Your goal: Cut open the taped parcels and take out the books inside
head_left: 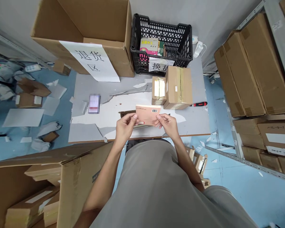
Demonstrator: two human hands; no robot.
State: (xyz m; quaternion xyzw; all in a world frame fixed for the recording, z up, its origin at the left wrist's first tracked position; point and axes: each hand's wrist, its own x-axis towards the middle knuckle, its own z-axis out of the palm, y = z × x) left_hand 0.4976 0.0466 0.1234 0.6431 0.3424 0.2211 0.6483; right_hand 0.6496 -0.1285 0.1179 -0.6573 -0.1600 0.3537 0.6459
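Observation:
A thin pink book (147,114) with a barcode near its upper right corner is held up between my two hands, above the table's front part. My left hand (126,124) pinches its left edge between thumb and fingers. At the opposite edge, my right hand (168,124) grips it the same way. Below and behind the book lies an item with a dark brown edge (126,113), mostly covered by the book and my hands. Two taped cardboard boxes, a small one (159,91) and a larger one (180,88), stand just beyond on the right.
At the back stand a large open carton (85,60) with a paper sign and a black plastic crate (161,25) holding books. A red-black handled tool (199,104) lies at right. Shelves of boxes (251,69) flank the table; an open carton (71,186) sits lower left.

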